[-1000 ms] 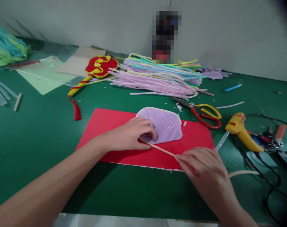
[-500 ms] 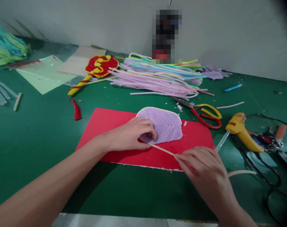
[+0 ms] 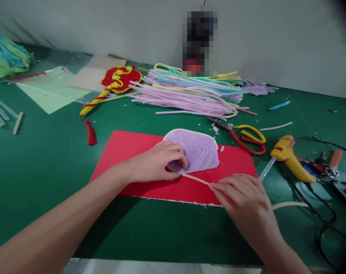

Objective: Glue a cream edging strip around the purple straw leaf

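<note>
A lilac panel of pipe cleaners [image 3: 200, 152] lies on a red board [image 3: 129, 144], with a cream strip along its far edge. My left hand [image 3: 167, 160] is closed on the panel's near left side, fingers curled over the top and thumb at the lower edge. From under that thumb runs a cream pipe cleaner [image 3: 195, 179], pulled straight toward the right. Its other stretch is pinched between the fingertips of my right hand [image 3: 244, 198], low over the board's near right part. The pipe cleaner's tail [image 3: 289, 204] shows beyond my right wrist.
Behind the board lie bundled pastel pipe cleaners [image 3: 187, 95] and a red-and-yellow fan [image 3: 120, 80] with a tassel. Scissors [image 3: 247, 139] touch the board's far right edge. A yellow glue gun [image 3: 294, 160], its black cable [image 3: 318, 228] and a blue pen [image 3: 279, 105] are at right.
My right hand has shifted very slightly up and left with the pipe cleaner still pinched. The left hand keeps its hold on the panel. The whole view has drifted slightly.
</note>
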### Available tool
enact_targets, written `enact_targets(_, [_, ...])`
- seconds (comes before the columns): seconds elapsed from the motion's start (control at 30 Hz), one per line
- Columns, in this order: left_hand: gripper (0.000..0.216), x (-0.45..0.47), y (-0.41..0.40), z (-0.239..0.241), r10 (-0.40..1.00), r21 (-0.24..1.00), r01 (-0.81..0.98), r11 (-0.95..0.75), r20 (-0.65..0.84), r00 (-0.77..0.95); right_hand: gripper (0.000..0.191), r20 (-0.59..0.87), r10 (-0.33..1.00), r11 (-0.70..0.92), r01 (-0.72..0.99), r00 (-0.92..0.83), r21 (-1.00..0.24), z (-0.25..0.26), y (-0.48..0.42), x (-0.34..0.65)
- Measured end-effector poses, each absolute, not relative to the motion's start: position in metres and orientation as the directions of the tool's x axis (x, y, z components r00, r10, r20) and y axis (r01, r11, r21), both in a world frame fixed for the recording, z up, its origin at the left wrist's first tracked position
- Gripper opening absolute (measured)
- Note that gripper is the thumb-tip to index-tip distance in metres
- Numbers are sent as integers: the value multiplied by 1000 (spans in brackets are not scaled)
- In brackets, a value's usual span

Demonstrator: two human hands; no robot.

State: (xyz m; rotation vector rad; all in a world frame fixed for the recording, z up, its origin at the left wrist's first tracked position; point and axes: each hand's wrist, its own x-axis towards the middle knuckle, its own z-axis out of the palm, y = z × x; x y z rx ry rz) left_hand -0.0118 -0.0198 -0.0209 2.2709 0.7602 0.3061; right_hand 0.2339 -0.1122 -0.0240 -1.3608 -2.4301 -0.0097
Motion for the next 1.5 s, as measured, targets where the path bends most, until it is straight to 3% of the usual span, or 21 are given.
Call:
enact_targets(0.3, [18, -12, -19, -23, 599, 694, 426, -580, 8, 801, 23, 333, 771, 594, 802, -543, -69, -26, -105, 239])
enact_targets(0.73, [20, -11, -19, -23, 601, 704, 428, -567, -2, 799, 19, 372, 780, 582, 803, -504, -132, -28, -97, 239])
enact_targets(1.1, [23, -12, -19, -22, 609, 709, 437, -554, -13, 793, 22, 414, 712, 646, 761, -568, -67, -28, -89, 244])
enact_targets(1.5, [29, -11, -19, -20, 593, 684, 449, -575, -29, 804, 23, 417, 715, 648, 756, -561, -93, -28, -85, 244])
